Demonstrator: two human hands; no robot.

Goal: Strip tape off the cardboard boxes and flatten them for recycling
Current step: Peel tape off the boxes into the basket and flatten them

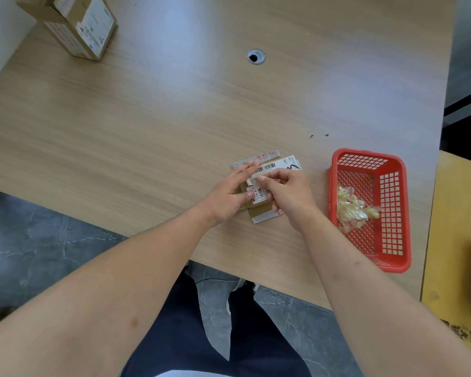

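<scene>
Both hands [230, 195] [288, 193] work tape off flattened box [267, 186].

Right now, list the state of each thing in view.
small box: flattened on the table, label partly peeled
left hand: fingers straight, pressing the small box
right hand: pinching the label
red basket: upright, holding crumpled tape
large box: unflattened, flap open

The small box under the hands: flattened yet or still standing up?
Flattened. The small box lies flat on the table; the left hand presses it down while the right hand pinches its label.
</scene>
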